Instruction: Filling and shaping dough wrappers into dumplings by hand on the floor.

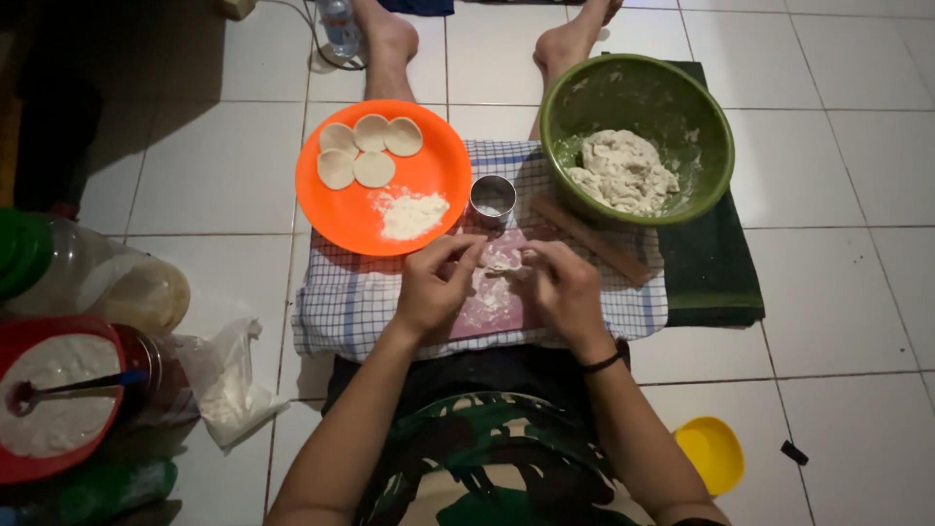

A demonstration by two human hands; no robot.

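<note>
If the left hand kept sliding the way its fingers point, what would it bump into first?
The left hand points up and to the right, at the small piece of dough it already touches with the right hand. Past that, the metal ring cutter probably comes next, though depth is hard to judge.

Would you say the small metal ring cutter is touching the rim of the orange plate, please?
Cannot tell. In the head view the metal ring cutter stands right beside the orange plate on the checked cloth, too close to show contact or a gap plainly.
</note>
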